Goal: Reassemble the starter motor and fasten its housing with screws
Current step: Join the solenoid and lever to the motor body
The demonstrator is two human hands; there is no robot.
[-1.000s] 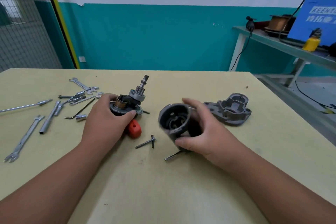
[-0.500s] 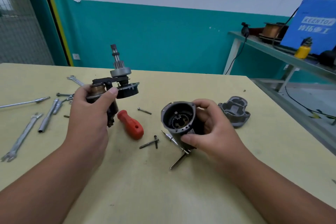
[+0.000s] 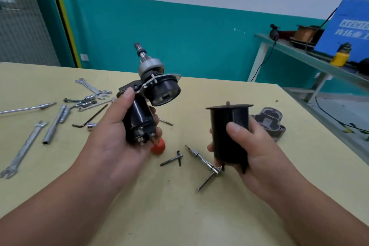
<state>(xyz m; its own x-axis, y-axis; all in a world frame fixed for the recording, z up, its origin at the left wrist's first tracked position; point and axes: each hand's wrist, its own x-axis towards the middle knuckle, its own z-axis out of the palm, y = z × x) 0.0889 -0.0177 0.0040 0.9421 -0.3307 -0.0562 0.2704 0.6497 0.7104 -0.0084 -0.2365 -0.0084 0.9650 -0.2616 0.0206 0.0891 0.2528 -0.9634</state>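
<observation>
Left hand (image 3: pixel 111 142): fingers and thumb curled firmly round the lower black cylinder of the motor assembly (image 3: pixel 151 90), which is held in the air directly above the red screwdriver handle (image 3: pixel 158 147). The grip takes only that lower cylinder. The rest of the assembly stands clear above the thumb. This part is a grey metal collar, a toothed shaft tilted up and away from the person, and a second black drum with its round face turned toward the person. Small terminals show at the cylinder's bottom end, by the heel of the hand.

Right hand (image 3: pixel 257 152): closed round the black cylindrical housing (image 3: pixel 229 126), to the right of the red handle. The housing is upright, with the thumb across its near wall. Its flanged rim is uppermost and two short prongs project below.

Two long screws (image 3: pixel 201 159) and a shorter pair (image 3: pixel 171 160) lie on the table (image 3: pixel 179 215), between the red handle and the right hand. A grey end cover (image 3: pixel 268 121) lies farther right of the handle. Spanners (image 3: pixel 24 150) and a hex key (image 3: pixel 89 118) lie left of it.
</observation>
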